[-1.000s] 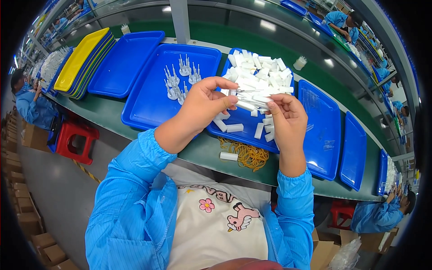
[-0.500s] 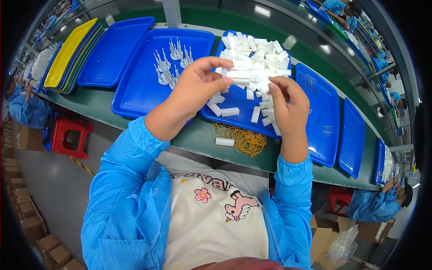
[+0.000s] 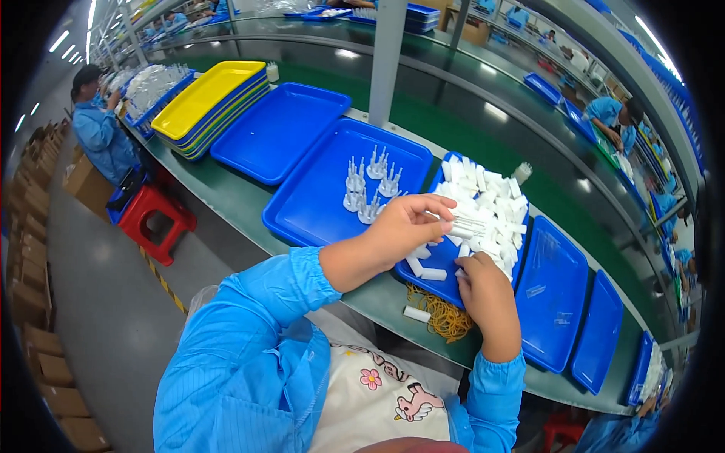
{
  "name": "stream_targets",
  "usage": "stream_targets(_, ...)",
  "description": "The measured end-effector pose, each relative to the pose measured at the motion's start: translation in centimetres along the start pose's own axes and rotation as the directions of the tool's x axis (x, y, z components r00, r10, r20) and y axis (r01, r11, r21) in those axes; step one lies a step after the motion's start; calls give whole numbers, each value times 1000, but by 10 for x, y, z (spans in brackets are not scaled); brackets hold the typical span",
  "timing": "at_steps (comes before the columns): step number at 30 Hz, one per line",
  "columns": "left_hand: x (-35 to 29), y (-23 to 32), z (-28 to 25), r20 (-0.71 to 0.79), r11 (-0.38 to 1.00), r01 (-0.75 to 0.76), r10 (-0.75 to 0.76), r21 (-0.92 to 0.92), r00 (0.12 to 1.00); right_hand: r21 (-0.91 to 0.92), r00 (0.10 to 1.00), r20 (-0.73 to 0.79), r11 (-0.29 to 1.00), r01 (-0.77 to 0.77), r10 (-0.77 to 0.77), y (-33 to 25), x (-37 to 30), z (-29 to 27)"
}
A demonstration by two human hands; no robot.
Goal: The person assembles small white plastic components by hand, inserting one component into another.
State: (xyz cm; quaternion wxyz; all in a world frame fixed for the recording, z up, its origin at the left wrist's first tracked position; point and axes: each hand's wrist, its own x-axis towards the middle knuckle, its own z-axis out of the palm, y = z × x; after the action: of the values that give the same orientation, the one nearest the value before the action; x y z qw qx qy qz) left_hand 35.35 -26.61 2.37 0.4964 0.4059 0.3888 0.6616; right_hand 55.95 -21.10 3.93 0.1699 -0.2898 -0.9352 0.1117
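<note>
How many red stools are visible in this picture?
2. One red stool stands on the floor left of the bench, beside a seated co-worker. A second red stool shows partly at the bottom right, under the bench. Others may be hidden.

On the table (image 3: 226, 200), a tray (image 3: 317, 196) holds pronged parts (image 3: 366, 185); at its 3 o'clock a second tray (image 3: 423, 275) carries a heap of small tubes (image 3: 491, 208). Rubber bands (image 3: 445, 317) lie at that heap's 6 o'clock, stacked trays (image 3: 208, 102) at 10 o'clock.
</note>
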Motion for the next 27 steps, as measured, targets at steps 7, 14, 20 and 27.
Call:
stream_targets(7, 6, -1, -8, -102, 999, -30, 28, -21, 994, 329, 966, -251, 944, 23, 64, 20, 23, -2)
stream_targets(14, 9, 7, 0, -75, 1000, -18, 17, -11, 997, 924, 834, -281, 369, 102, 474, 31, 26, -9)
stream_targets(20, 2, 8, 1, -76, 1000, 7, -7, 11, 997, 923, 826, -299, 363, 124, 478, 30, 17, -8)
stream_targets(27, -1, 4, 8, -7, 994, 66, -66, 82, 998, 922, 862, -304, 354, 158, 406, 16, 12, 5)
